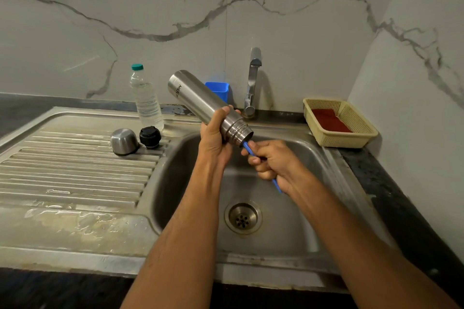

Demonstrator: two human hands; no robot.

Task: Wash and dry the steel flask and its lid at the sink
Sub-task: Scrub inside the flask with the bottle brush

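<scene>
1. I am holding the steel flask [200, 100] over the sink basin [296, 208], tilted so its closed base is pointing up and to the left and its open threaded mouth is pointing down and to the right.
2. My left hand [216, 138] is gripping the flask just above the threaded neck; my fingers are curling round the far side of the body and my thumb is lying across the near side, so the steel is sitting between them.
3. My right hand [271, 160] is closing round the blue handle of a bottle brush [248, 149]. My fingers are wrapping over it, with the fingertips pinching the handle just below the flask's mouth.
4. The upper end of the blue handle is entering the mouth, and the lower end is sticking out past the heel of my right hand. The brush head is hidden, so I cannot tell how deep it is reaching.
5. The steel cup lid [124, 142] is sitting dome up on the ribbed drainboard [62, 170], well apart from both hands, with the black stopper [150, 137] just beside it on its right.
6. A clear plastic water bottle [145, 100] with a green cap is standing behind the stopper.
7. The tap [252, 83] is standing behind the basin, with a blue container [218, 90] to its left, partly hidden by the flask.
8. A cream basket [361, 138] holding a red cloth [329, 120] is sitting on the counter to the right of the sink.
</scene>
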